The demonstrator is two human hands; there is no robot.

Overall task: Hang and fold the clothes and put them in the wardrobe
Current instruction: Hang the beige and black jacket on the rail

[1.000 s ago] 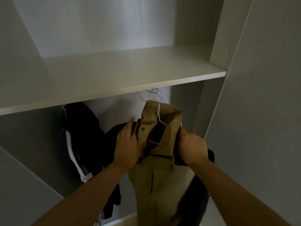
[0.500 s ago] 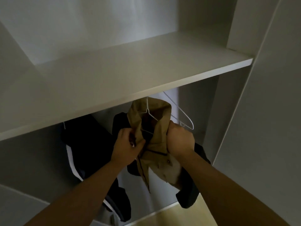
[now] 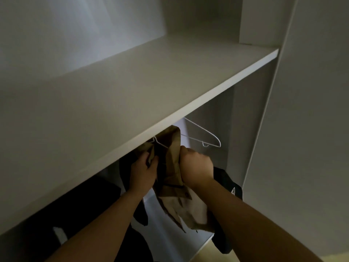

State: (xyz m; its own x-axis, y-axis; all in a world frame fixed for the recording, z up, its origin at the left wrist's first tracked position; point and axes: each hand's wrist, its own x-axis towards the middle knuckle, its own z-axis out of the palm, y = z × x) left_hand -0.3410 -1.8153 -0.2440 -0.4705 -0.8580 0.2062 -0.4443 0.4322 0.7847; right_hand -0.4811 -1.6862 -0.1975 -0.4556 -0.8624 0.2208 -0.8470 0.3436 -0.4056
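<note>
Head view shows left hand (image 3: 143, 173) and right hand (image 3: 196, 167) clamped on the collar of a tan cloth shirt (image 3: 172, 148) on a white wire hanger (image 3: 159, 143), just under the front edge of the white shelf (image 3: 207, 99), its body trailing down between the forearms.

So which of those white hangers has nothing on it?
The hanger on the right, hanging bare under the shelf. The other hanger sits inside the tan shirt that the left hand and right hand grip.
</note>
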